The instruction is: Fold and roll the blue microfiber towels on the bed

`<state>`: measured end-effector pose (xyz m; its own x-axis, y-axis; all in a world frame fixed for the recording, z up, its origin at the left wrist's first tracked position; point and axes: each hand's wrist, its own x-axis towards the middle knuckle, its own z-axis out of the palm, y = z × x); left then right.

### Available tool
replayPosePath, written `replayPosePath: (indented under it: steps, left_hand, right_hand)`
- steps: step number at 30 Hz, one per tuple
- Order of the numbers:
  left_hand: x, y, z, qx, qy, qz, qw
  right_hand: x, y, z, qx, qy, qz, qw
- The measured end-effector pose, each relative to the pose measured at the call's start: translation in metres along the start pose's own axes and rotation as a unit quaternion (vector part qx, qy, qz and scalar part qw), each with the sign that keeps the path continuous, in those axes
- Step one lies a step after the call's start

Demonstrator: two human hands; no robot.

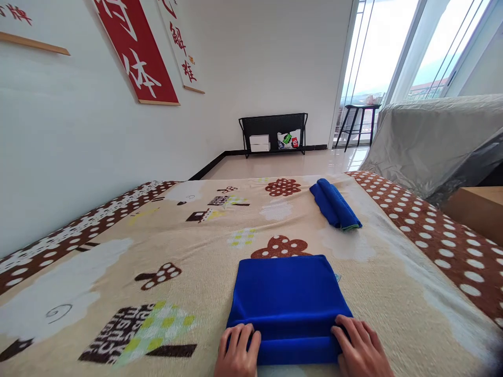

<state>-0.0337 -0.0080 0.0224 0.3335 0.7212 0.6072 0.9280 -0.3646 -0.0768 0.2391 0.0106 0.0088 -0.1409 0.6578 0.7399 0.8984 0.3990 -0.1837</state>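
Observation:
A blue towel [288,298] lies flat on the patterned blanket [188,246] right in front of me, its near edge turned up into a low roll. My left hand [237,352] rests on the left end of that roll, fingers curled over it. My right hand [359,350] presses the right end the same way. A second blue towel [334,204], fully rolled with a green edge showing, lies farther off to the right on the blanket.
A white wall with red banners [135,50] runs along the left. A black rack [274,133] with boxes stands at the far wall, a stool [358,123] by the window. A covered sofa [436,141] and a wooden edge [477,209] are to the right.

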Motion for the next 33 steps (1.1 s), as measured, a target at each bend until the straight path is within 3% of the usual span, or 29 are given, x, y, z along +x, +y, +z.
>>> replayPosePath:
  steps: [3, 5, 9, 12, 14, 17, 20, 23, 25, 27, 29, 33]
  left_hand:
    - [0.018, 0.033, 0.013, -0.046, 0.077, 0.062, 0.994]
    - [0.023, 0.037, 0.016, -0.059, 0.095, 0.107, 0.988]
    - [0.002, -0.009, 0.002, 0.037, 0.01, 0.128, 0.991]
    - [-0.015, -0.036, -0.013, 0.08, 0.01, 0.053, 0.995]
    - [-0.011, -0.026, -0.015, 0.07, 0.042, 0.021, 0.996]
    - [0.013, 0.012, -0.005, -0.009, 0.068, 0.076, 0.995]
    - [0.028, 0.029, 0.006, -0.015, 0.024, 0.125, 0.992]
    - [0.014, 0.002, 0.004, 0.061, -0.017, 0.065, 0.996]
    - [-0.003, -0.023, -0.003, 0.097, -0.022, 0.013, 0.995]
    - [-0.014, -0.033, -0.008, 0.117, -0.021, -0.037, 0.992]
    - [-0.012, -0.024, -0.009, 0.107, -0.006, -0.051, 0.993]
    - [0.018, 0.027, 0.005, 0.022, 0.013, 0.094, 0.995]
  right_hand:
    - [0.0, -0.028, 0.019, 0.057, 0.057, -0.085, 0.993]
    - [0.003, -0.03, 0.02, 0.06, 0.066, -0.138, 0.986]
    - [0.006, 0.013, -0.012, -0.089, -0.016, -0.173, 0.981]
    - [0.004, 0.033, -0.03, -0.148, -0.019, -0.141, 0.979]
    - [0.004, 0.018, -0.023, -0.118, -0.009, -0.106, 0.987]
    - [0.007, -0.027, 0.007, 0.007, 0.035, -0.079, 0.996]
    - [0.01, -0.042, 0.022, 0.026, 0.025, -0.089, 0.995]
    - [0.007, -0.006, 0.007, -0.086, -0.041, -0.108, 0.99]
    - [0.003, 0.025, -0.011, -0.138, -0.058, -0.11, 0.983]
    - [0.004, 0.041, -0.023, -0.155, -0.058, -0.106, 0.98]
    - [0.009, 0.035, -0.025, -0.152, -0.052, -0.114, 0.98]
    - [0.025, -0.013, -0.006, -0.1, -0.043, -0.167, 0.98]
